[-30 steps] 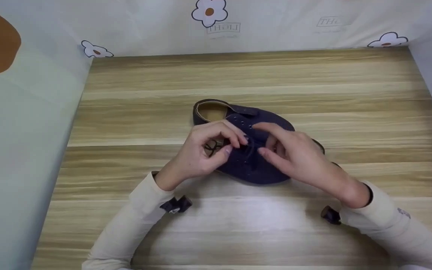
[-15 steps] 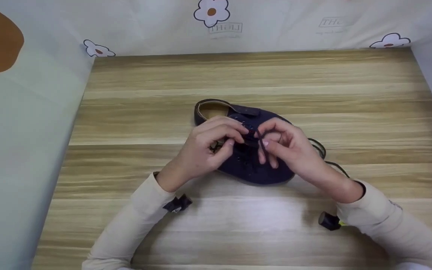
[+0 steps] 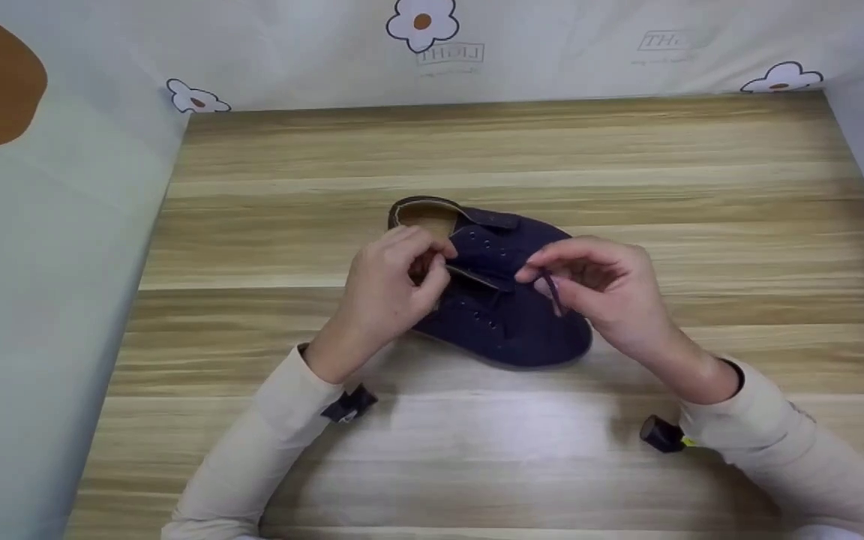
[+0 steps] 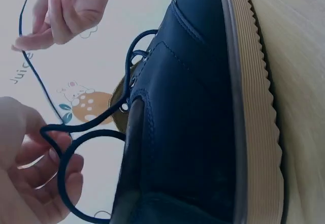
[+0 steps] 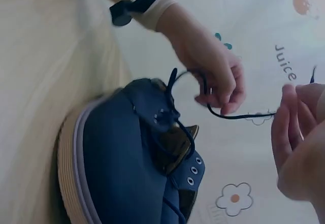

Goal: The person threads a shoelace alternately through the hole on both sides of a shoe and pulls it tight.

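Observation:
A navy lace-up shoe (image 3: pixel 533 330) stands on the table, heel opening at the upper left and toe at the lower right in the head view. My left hand (image 3: pixel 394 281) is over its opening, thumb and fingertips pinching the dark shoelace (image 5: pixel 238 116) close to the tongue. Above the toe, my right hand (image 3: pixel 604 289) pinches the same lace near its end. In the right wrist view a stretch of lace runs between both hands. The left wrist view has a loose lace loop (image 4: pixel 60 178) beside my left fingers. Several eyelets show on the shoe's flaps.
The wood-grain table (image 3: pixel 289 165) extends around the shoe. A pale cloth wall (image 3: pixel 567 45) with flower prints rises behind it, and cloth walls flank both sides. Small black wrist-mounted devices (image 3: pixel 661 433) sit by the sleeves.
My left hand has shifted left and slightly up, uncovering the shoe's middle. The right hand has taken hold of the lace and drawn it to the right, so the hands are further apart.

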### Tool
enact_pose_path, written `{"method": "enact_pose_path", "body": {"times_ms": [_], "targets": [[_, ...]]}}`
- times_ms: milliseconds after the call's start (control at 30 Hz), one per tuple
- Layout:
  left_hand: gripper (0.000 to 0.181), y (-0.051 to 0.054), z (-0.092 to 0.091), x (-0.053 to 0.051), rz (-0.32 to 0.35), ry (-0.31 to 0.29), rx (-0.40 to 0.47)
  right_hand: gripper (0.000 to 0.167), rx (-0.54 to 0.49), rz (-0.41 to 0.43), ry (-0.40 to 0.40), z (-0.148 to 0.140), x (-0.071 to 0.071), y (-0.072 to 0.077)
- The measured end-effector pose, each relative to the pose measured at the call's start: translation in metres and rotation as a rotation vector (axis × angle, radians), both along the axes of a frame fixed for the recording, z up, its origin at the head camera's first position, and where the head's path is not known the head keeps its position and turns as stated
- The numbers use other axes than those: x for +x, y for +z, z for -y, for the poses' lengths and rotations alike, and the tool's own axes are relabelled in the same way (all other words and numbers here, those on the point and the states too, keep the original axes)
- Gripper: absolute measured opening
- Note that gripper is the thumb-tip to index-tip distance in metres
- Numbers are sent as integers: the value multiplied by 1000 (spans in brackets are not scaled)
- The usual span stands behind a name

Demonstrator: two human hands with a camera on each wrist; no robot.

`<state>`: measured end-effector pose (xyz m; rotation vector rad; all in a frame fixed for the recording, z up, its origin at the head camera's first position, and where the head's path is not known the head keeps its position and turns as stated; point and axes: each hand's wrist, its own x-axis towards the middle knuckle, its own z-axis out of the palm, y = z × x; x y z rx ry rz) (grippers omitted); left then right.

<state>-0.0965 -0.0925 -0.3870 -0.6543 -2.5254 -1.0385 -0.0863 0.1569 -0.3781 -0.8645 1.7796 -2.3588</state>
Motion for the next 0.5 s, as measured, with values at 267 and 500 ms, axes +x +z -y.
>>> {"method": "enact_pose_path", "body": {"times_ms": [267, 500], "targets": [[17, 5, 0, 7, 240, -553, -86, 4, 237, -158, -327, 6, 2, 1], [15, 5, 3, 2, 29, -369, -88, 17, 478, -136, -315, 6, 1, -3]]}}
